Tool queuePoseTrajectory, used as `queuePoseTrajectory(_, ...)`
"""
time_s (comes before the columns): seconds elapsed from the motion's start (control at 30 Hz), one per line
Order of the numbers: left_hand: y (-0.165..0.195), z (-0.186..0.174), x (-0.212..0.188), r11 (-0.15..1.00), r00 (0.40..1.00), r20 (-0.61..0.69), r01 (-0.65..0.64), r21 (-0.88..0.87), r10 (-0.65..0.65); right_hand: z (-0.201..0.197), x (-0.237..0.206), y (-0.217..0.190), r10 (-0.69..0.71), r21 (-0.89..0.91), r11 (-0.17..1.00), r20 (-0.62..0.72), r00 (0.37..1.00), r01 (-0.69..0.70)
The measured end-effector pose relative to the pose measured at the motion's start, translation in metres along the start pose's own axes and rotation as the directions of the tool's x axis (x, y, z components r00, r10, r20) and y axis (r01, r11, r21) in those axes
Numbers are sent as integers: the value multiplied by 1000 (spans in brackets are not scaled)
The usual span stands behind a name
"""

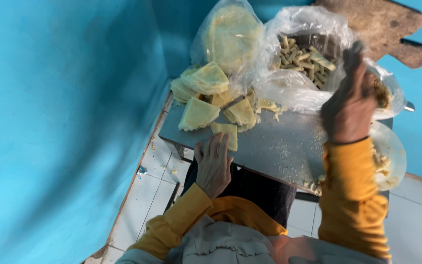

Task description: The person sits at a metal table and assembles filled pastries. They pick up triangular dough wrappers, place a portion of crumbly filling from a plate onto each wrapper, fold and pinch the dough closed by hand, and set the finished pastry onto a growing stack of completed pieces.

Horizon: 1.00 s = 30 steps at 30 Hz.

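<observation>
Seen from the head camera, two clear plastic bags sit at the far edge of our metal tabletop [279, 146]. The left bag [228, 34] is thin and crinkled and holds a stack of round pale-yellow pastry sheets; the right bag [304, 58] gapes open over a heap of small rolled pastries [304, 58], pale and tube-shaped. We can make out no labels on either.

Our left hand [213, 166] lies flat and open at the near edge of the tabletop, fingertips touching a folded wrapper [225, 133] of soft yellow dough. Just beyond it lie more cut wedges of wrapper [199, 113], floppy and ruffled at the edges, piled toward the left bag. Our right hand [350, 105] is raised over the mouth of the right bag, blurred, fingers loosely curled; we cannot tell whether it holds anything.

Crumbs speckle the dull grey metal. A white plate [391, 154] smeared with filling sits at the right, partly hidden behind our yellow sleeve [352, 195]. Blue walls [64, 122] close in at left and far side, and white floor tiles [145, 200] show below.
</observation>
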<state>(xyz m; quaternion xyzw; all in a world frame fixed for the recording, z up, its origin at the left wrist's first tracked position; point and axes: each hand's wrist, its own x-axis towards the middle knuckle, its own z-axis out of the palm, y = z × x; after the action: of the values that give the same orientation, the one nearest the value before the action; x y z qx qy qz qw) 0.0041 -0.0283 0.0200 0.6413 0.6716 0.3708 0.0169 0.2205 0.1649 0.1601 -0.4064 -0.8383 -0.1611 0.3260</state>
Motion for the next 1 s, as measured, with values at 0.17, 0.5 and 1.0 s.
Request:
queuePoseTrajectory(0.17,-4,10,2,988,990,-113,65,-142,-81,56,-64,-127,-68,685,719,231,970,-113)
queuePoseTrajectory(0.5,-2,21,23,612,922,26,277,-741,-387,77,-82,-122,231,781,333,476,849,-528)
queuePoseTrajectory(1.0,3,58,29,179,808,318,454,-873,-497,59,-119,-90,315,655,-484,749,582,-580)
